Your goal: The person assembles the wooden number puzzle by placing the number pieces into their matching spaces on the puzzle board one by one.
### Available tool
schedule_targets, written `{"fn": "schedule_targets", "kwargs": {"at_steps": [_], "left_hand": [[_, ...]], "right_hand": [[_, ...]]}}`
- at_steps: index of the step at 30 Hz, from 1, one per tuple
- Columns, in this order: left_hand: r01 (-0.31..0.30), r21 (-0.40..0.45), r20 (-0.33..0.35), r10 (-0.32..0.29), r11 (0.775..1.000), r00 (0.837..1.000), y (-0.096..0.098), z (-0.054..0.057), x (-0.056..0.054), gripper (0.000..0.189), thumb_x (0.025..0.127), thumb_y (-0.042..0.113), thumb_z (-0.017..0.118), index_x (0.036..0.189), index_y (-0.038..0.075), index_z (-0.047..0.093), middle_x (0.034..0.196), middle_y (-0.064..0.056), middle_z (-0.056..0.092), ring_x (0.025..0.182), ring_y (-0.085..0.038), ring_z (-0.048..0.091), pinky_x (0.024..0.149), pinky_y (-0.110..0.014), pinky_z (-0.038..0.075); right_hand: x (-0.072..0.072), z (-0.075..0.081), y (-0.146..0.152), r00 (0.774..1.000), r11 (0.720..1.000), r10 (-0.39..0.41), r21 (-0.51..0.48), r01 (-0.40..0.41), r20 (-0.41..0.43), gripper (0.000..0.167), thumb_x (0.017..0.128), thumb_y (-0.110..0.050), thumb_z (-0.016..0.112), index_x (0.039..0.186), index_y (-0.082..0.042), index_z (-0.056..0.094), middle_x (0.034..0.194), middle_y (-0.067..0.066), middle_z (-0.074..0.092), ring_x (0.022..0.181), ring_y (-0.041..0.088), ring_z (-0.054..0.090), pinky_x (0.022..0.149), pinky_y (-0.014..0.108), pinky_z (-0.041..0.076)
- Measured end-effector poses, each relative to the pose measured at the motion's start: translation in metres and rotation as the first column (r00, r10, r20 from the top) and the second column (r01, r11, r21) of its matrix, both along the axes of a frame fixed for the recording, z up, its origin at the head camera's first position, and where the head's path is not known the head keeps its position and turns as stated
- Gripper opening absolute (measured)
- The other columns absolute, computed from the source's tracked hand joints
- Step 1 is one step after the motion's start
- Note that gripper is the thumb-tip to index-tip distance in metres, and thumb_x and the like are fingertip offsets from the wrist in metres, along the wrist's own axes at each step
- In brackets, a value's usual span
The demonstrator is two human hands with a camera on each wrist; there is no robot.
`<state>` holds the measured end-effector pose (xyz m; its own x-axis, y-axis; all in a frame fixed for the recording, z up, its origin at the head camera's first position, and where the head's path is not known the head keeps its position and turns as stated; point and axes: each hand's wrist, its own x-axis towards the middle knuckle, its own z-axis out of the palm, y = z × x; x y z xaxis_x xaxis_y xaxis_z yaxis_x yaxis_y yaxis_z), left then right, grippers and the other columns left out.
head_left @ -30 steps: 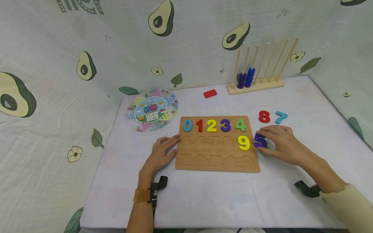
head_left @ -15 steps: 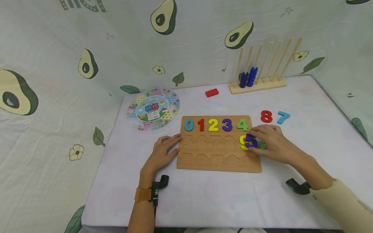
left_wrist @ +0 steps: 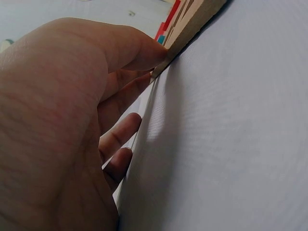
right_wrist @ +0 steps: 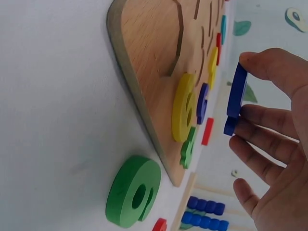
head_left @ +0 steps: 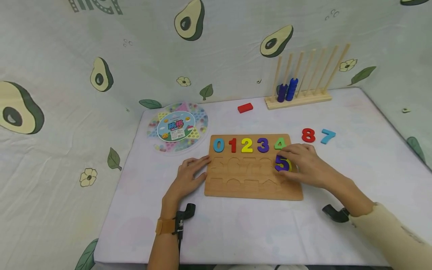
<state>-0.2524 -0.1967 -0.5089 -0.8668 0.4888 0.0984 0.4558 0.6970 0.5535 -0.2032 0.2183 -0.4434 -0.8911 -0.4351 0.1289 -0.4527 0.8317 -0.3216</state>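
Note:
In the head view a wooden number board (head_left: pixel 233 190) lies on the white-covered table. My right hand (head_left: pixel 308 165) pinches a purple number 5 (head_left: pixel 279 163) between thumb and fingers. The right wrist view shows that 5 held up clear of the board, edge on. Below it in the head view, the yellow 9 (right_wrist: pixel 181 110) sits in the middle row, mostly covered. My left hand (head_left: pixel 190 177) rests at the board's left edge, fingers loosely extended and thumb touching the edge. Numbers 0 (head_left: pixel 218 145), 1, 2, 3 and 4 fill the top row.
A green round-holed number (right_wrist: pixel 132 192) lies beside the board's right edge, hidden by my hand in the head view. A red 8 (head_left: pixel 308 135) and blue 7 (head_left: pixel 327 136) lie farther right. Behind are a red block (head_left: pixel 245 108), a pegged bead stand (head_left: pixel 300 100) and a round game box (head_left: pixel 177 127).
My right hand has carried the purple 5 leftward from beside the board to over the yellow 9. The left hand keeps its place at the board's left edge.

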Motion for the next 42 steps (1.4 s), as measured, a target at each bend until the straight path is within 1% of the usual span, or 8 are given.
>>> {"fn": "schedule_targets", "kwargs": {"at_steps": [3,12,17,24,30,33,39,42], "left_hand": [[0.001,-0.003,0.003,-0.001,1.0,1.0,0.0,0.0,-0.001,0.05,0.101,0.028,0.057,0.15,0.027,0.049,0.156,0.013,0.04,0.134,-0.026,0.032,0.107,-0.051,0.022],[0.006,0.012,0.003,-0.006,1.0,1.0,0.001,0.0,-0.001,0.049,0.101,0.029,0.057,0.149,0.026,0.05,0.156,0.012,0.041,0.134,-0.025,0.033,0.107,-0.051,0.022],[0.014,0.007,-0.014,-0.013,1.0,1.0,0.001,0.001,-0.002,0.049,0.1,0.029,0.058,0.149,0.025,0.051,0.156,0.011,0.041,0.134,-0.026,0.033,0.105,-0.052,0.024],[0.011,-0.002,-0.015,-0.011,1.0,1.0,0.0,0.0,-0.003,0.049,0.1,0.029,0.058,0.149,0.026,0.051,0.155,0.012,0.041,0.134,-0.025,0.033,0.105,-0.051,0.023],[0.013,0.008,-0.026,-0.013,1.0,1.0,-0.001,-0.001,-0.002,0.049,0.1,0.028,0.058,0.149,0.025,0.051,0.155,0.011,0.042,0.133,-0.026,0.034,0.104,-0.053,0.024],[0.01,0.003,-0.02,-0.01,1.0,1.0,-0.001,-0.001,-0.002,0.049,0.1,0.029,0.058,0.149,0.026,0.051,0.155,0.012,0.041,0.133,-0.025,0.033,0.105,-0.052,0.024],[0.009,0.005,-0.014,-0.009,1.0,1.0,-0.001,-0.002,-0.002,0.049,0.1,0.029,0.058,0.149,0.026,0.051,0.156,0.012,0.041,0.133,-0.025,0.033,0.105,-0.052,0.023],[0.008,0.002,-0.013,-0.008,1.0,1.0,-0.001,-0.002,-0.002,0.049,0.1,0.029,0.058,0.149,0.026,0.051,0.156,0.012,0.041,0.133,-0.025,0.033,0.105,-0.052,0.023]], "right_hand": [[-0.001,0.0,-0.005,1.0,1.0,-0.004,-0.003,0.004,0.017,0.058,0.08,-0.032,0.084,0.127,-0.003,0.067,0.129,0.015,0.061,0.128,0.038,0.044,0.101,0.058,0.025],[-0.003,-0.002,-0.017,0.999,0.999,0.032,-0.017,-0.032,-0.003,0.055,0.082,-0.033,0.083,0.126,-0.004,0.068,0.129,0.013,0.061,0.126,0.036,0.046,0.103,0.058,0.023],[-0.005,0.0,-0.024,0.999,0.999,0.042,-0.013,-0.042,0.012,0.057,0.082,-0.032,0.083,0.129,-0.004,0.067,0.131,0.014,0.061,0.127,0.035,0.045,0.105,0.058,0.023],[-0.011,-0.003,-0.035,0.995,0.996,0.09,-0.016,-0.091,-0.037,0.054,0.083,-0.033,0.081,0.128,-0.004,0.067,0.129,0.011,0.062,0.124,0.033,0.048,0.101,0.055,0.026],[-0.014,-0.002,-0.045,0.994,0.994,0.105,-0.004,-0.105,-0.04,0.06,0.083,-0.036,0.081,0.13,-0.003,0.066,0.129,0.012,0.062,0.125,0.033,0.048,0.098,0.054,0.027],[-0.016,-0.002,-0.049,0.993,0.994,0.11,-0.002,-0.11,-0.034,0.06,0.083,-0.038,0.081,0.131,-0.004,0.066,0.13,0.012,0.062,0.126,0.033,0.047,0.099,0.054,0.027],[-0.018,-0.001,-0.053,0.995,0.994,0.104,0.012,-0.104,0.0,0.062,0.085,-0.041,0.078,0.133,-0.004,0.064,0.136,0.013,0.059,0.13,0.033,0.045,0.106,0.057,0.024],[-0.019,0.0,-0.057,0.994,0.994,0.109,0.01,-0.109,0.002,0.061,0.086,-0.042,0.077,0.133,-0.006,0.064,0.136,0.012,0.059,0.131,0.033,0.045,0.108,0.058,0.024]]}}
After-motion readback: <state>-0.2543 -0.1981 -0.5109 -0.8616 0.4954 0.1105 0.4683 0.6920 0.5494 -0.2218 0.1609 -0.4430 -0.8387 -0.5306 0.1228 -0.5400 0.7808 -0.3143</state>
